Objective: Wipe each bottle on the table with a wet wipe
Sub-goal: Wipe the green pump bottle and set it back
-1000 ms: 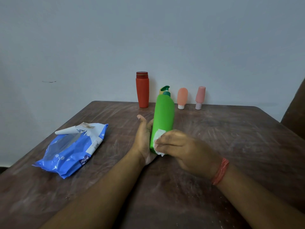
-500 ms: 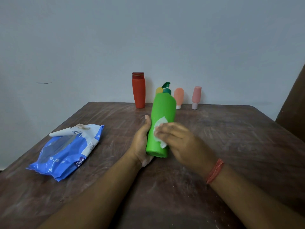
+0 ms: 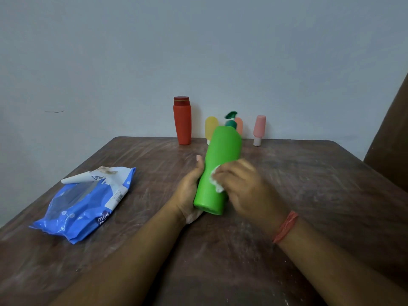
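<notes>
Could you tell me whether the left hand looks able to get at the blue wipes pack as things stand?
Probably not yet: the left hand holds the green bottle. Once freed, bare table lies between it and the wipes pack.

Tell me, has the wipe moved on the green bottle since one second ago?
Yes. The wipe has moved up the green bottle, away from its base.

Two forearms are showing bare from the lower edge of the view up to the wrists — no sleeves are covering either. The right hand (image 3: 247,191) is looking blurred, and a band of red-orange thread (image 3: 285,227) is wrapping its wrist in several thin strands. The left hand (image 3: 189,191) is wearing nothing — wrist equally unadorned.
</notes>
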Demonstrator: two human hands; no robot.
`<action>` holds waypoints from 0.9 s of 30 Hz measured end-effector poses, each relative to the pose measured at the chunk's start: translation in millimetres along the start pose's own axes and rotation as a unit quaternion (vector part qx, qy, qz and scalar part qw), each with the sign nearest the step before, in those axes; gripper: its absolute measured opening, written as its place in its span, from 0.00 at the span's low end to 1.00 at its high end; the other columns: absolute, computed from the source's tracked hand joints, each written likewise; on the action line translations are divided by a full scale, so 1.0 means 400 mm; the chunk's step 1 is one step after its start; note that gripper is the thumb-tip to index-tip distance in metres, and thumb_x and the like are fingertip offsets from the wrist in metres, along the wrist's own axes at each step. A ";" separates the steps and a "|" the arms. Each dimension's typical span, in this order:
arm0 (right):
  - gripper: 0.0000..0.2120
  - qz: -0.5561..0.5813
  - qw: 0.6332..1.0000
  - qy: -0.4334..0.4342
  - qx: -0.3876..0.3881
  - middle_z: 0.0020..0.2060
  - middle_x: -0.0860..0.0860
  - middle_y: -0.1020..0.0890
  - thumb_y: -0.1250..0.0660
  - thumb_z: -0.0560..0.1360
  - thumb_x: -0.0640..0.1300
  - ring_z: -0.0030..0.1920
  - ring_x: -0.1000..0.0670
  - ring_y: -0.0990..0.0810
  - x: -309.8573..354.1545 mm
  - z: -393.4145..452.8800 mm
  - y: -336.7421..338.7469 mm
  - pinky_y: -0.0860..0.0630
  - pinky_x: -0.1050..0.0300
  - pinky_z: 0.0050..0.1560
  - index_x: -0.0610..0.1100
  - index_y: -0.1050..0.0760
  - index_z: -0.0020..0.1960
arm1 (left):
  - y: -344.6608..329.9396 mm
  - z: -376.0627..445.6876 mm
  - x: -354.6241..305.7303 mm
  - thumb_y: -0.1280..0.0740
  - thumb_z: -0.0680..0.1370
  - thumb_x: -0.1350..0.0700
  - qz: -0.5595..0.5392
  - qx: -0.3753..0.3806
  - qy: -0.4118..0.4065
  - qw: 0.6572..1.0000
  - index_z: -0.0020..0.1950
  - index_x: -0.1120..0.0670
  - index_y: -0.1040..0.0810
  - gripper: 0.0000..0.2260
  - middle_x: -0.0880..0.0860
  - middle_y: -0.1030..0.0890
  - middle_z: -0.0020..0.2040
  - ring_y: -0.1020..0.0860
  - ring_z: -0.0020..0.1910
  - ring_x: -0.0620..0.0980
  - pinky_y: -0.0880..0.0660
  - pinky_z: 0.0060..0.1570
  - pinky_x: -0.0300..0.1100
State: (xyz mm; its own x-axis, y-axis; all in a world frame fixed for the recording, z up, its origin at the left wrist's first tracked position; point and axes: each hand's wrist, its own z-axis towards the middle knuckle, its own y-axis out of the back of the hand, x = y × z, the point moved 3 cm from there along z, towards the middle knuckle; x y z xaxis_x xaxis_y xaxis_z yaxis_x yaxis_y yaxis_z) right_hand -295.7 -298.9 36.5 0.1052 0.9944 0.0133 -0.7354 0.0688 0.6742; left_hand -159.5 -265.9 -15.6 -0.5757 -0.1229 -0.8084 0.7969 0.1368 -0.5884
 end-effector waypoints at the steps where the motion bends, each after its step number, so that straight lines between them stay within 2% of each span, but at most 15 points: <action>1: 0.12 0.020 0.999 0.038 0.021 0.52 0.45 0.18 0.39 0.75 0.33 0.53 0.45 0.23 0.019 -0.002 -0.010 0.26 0.53 0.58 0.38 0.18 0.54 | 0.009 0.002 -0.007 0.45 0.80 0.35 -0.021 -0.012 -0.015 1.000 0.57 0.60 0.15 0.32 0.62 0.16 0.53 0.16 0.49 0.56 0.18 0.51 0.48; 5: 0.11 0.052 0.989 0.122 0.059 0.55 0.44 0.19 0.33 0.75 0.30 0.53 0.44 0.22 0.043 0.003 -0.033 0.28 0.54 0.63 0.36 0.19 0.56 | 0.041 -0.003 -0.035 0.45 0.80 0.32 -0.072 -0.038 -0.045 0.996 0.58 0.63 0.19 0.36 0.63 0.16 0.48 0.16 0.44 0.57 0.17 0.42 0.46; 8: 0.13 0.055 0.991 0.117 0.045 0.56 0.44 0.18 0.37 0.77 0.32 0.54 0.45 0.22 0.031 -0.002 -0.031 0.28 0.54 0.64 0.37 0.19 0.58 | 0.042 -0.004 -0.037 0.45 0.80 0.31 -0.094 -0.036 -0.043 0.994 0.55 0.64 0.17 0.37 0.64 0.16 0.48 0.15 0.44 0.58 0.16 0.43 0.48; 11: 0.13 0.036 0.998 0.052 0.007 0.56 0.44 0.18 0.35 0.76 0.31 0.56 0.45 0.21 0.000 -0.003 -0.023 0.26 0.53 0.63 0.37 0.19 0.58 | 0.024 -0.002 -0.026 0.46 0.82 0.34 -0.091 -0.016 -0.021 0.995 0.59 0.64 0.17 0.34 0.64 0.16 0.53 0.15 0.48 0.57 0.16 0.48 0.50; 13: 0.15 0.012 1.000 -0.002 -0.019 0.55 0.44 0.18 0.31 0.72 0.29 0.56 0.45 0.21 -0.030 -0.001 -0.013 0.26 0.55 0.64 0.37 0.18 0.58 | 0.007 -0.005 -0.015 0.45 0.81 0.35 -0.060 0.010 0.008 0.998 0.59 0.61 0.15 0.32 0.63 0.16 0.54 0.15 0.48 0.58 0.16 0.46 0.53; 16: 0.15 -0.024 0.996 -0.056 -0.064 0.54 0.45 0.17 0.33 0.70 0.30 0.56 0.44 0.21 -0.075 0.001 0.009 0.28 0.57 0.64 0.38 0.18 0.56 | -0.010 -0.012 -0.001 0.43 0.78 0.34 -0.003 0.043 0.049 0.998 0.59 0.59 0.15 0.33 0.64 0.16 0.56 0.15 0.49 0.62 0.17 0.48 0.58; 20: 0.14 -0.022 0.978 -0.140 -0.152 0.54 0.42 0.17 0.33 0.72 0.27 0.56 0.41 0.20 -0.125 0.000 0.027 0.29 0.56 0.64 0.36 0.18 0.56 | -0.009 -0.014 -0.001 0.45 0.79 0.36 0.019 0.066 0.060 0.996 0.60 0.59 0.15 0.32 0.64 0.16 0.55 0.15 0.46 0.61 0.16 0.40 0.54; 24: 0.15 0.040 0.956 -0.220 -0.190 0.57 0.43 0.19 0.34 0.74 0.27 0.58 0.47 0.21 -0.160 -0.015 0.040 0.28 0.61 0.64 0.36 0.19 0.59 | -0.011 -0.018 0.002 0.45 0.80 0.37 0.037 0.093 0.068 0.993 0.62 0.58 0.16 0.30 0.64 0.17 0.56 0.16 0.46 0.60 0.18 0.39 0.52; 27: 0.12 0.112 0.938 -0.249 -0.216 0.52 0.49 0.19 0.31 0.74 0.30 0.54 0.51 0.20 -0.150 -0.030 0.024 0.25 0.65 0.59 0.40 0.18 0.55 | -0.012 -0.018 -0.001 0.44 0.80 0.37 0.042 0.093 0.061 0.993 0.62 0.58 0.16 0.29 0.64 0.18 0.56 0.16 0.45 0.60 0.18 0.39 0.52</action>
State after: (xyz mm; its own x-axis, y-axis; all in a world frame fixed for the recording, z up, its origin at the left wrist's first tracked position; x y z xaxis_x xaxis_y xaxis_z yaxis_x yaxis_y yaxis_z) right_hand -317.2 -356.9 33.2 0.1358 0.8343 0.5343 -0.9674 -0.0047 0.2531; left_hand -164.3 -259.4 -12.7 -0.5145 0.0026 -0.8575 0.8566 -0.0429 -0.5141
